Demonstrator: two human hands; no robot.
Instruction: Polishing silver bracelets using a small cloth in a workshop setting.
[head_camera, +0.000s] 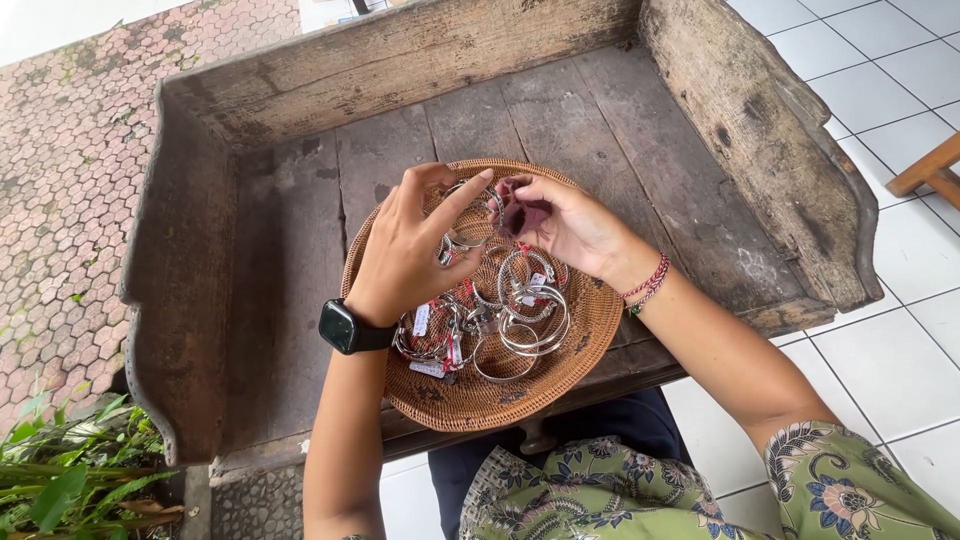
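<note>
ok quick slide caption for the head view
Left hand holds a silver bangle, right hand a maroon cloth, over a round woven tray

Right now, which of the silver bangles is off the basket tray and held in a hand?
The silver bangle gripped by the left hand, beside the dark red cloth in the right hand. All other bangles lie piled in the woven tray.

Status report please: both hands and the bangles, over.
Left hand grips a silver bangle. Right hand pinches a dark red cloth. More bangles lie in the woven tray. Nothing obstructing.
</note>
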